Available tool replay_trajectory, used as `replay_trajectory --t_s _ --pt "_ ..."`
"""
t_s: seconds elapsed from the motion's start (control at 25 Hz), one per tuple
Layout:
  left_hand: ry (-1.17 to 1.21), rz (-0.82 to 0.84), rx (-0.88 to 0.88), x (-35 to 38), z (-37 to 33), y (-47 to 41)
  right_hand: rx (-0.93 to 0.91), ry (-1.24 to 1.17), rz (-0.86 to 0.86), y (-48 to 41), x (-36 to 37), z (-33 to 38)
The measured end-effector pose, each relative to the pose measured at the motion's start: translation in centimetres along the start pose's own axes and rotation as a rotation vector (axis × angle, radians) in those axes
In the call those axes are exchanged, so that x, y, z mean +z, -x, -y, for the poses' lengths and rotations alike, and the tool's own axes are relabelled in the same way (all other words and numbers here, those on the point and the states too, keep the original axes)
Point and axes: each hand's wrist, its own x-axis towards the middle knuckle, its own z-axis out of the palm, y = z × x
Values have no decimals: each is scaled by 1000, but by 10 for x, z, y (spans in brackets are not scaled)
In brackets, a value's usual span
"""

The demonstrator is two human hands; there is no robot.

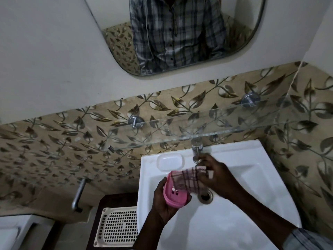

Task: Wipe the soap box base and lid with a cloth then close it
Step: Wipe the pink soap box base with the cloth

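1. Bathroom scene: a white sink (234,222) stood under a leaf-patterned wall.
2. The left hand (162,204) had its fingers (187,198) curled round the pink soap box base (175,193), held over the basin.
3. The right hand (218,175) pinched a checked cloth (189,179), which lay against the base's open face.
4. The base lay just left of the right hand, its long axis pointing away from the person; strokes should probably follow it.
5. A pale oval (170,161) on the ledge: lid or recess, unclear.
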Motion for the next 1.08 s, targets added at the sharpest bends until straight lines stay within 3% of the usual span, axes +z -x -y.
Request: replay_trajectory --t_s 0.08,0.16,0.32,0.52,0.68,0.76,0.88,1.0,1.08 --pt "4 -60 7 -6 -3 -2 301 -383 -35 -6 -7 -6" --pt "-19 -108 23 -9 -9 1 501 -547 -53 -5 -11 -15" --pt "-140 -205 132 -11 -19 4 670 -723 -54 0 -12 -29" --pt "-345 -273 299 -5 -19 4 670 -636 -34 3 -5 -35" --pt "-414 -236 370 -2 -13 2 646 -552 -136 2 2 -26" --pt "-439 -209 385 1 -8 -1 634 -408 -217 0 7 -16" --pt "-390 -125 261 10 5 0 540 -37 -259 -3 34 2" --pt "-207 -29 137 13 6 2 336 114 -65 6 58 14" --pt "-53 35 68 9 -4 5 34 296 191 20 54 14"
